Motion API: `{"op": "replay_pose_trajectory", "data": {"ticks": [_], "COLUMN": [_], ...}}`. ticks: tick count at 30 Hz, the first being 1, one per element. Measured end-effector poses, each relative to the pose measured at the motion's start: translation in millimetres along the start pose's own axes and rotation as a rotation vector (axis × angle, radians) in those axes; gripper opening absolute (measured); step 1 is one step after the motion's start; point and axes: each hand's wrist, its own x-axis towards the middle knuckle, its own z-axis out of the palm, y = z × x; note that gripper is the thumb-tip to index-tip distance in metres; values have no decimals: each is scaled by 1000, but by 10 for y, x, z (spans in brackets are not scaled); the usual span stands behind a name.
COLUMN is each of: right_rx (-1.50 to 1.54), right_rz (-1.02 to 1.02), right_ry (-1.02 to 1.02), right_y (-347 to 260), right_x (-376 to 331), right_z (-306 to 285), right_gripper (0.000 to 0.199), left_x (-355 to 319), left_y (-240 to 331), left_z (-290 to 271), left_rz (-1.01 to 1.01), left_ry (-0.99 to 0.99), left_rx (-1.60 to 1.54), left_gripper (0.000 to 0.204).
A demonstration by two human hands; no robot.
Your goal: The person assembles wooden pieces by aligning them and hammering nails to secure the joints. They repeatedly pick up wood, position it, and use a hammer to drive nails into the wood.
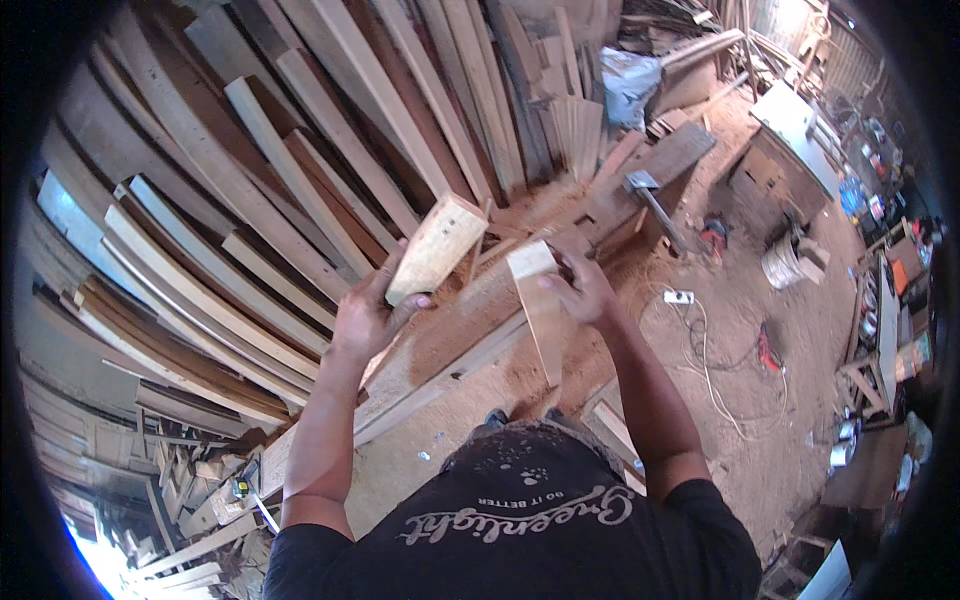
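My left hand (pixel 368 312) is closed around a thick, pale wooden block (pixel 438 245), which tilts up and away from me. In my right hand (pixel 588 288) I grip a wooden wedge (pixel 538 305) by its broad upper end; its narrow tip points down toward my feet. The two pieces are held apart, above a long sawdust-covered wooden bench (pixel 440 340). Beyond my right hand, a hammer (pixel 658 212) with a metal head rests at the bench's right part.
Long boards (pixel 290 190) lean densely on the left and ahead. On the dusty floor at right lie a power strip (pixel 678 297), cords, a red power tool (pixel 768 350) and another red tool (pixel 714 238). A bucket (pixel 785 264) stands beyond. A tape measure (pixel 240 488) sits at lower left.
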Motion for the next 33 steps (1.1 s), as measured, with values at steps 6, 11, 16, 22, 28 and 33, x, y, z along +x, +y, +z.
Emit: {"op": "replay_pose_trajectory", "data": {"ticks": [6,11,16,22,28,33], "right_rx": [-149,-80,-116,-69,-149,-273], "right_rz": [-23,108,37,10,-1,-12], "right_ry": [-21,22,39,-12,-44,-91], "right_y": [105,136,370,245,6,-169], "right_x": [194,242,255,277,252,277], "right_z": [-244,-255,-242,77,323,558], "right_gripper": [62,64,64,72,69,69], "left_x": [112,65,109,67,-23,-309], "left_y": [-63,-160,-147,-170,9,-177], "left_z": [348,460,464,215,-5,-197], "left_rz": [132,78,29,27,-5,-56], "left_ry": [84,26,-3,-31,2,-46], "left_rx": [-152,-177,-228,-222,-202,6], "left_gripper": [87,86,83,84,95,95]}}
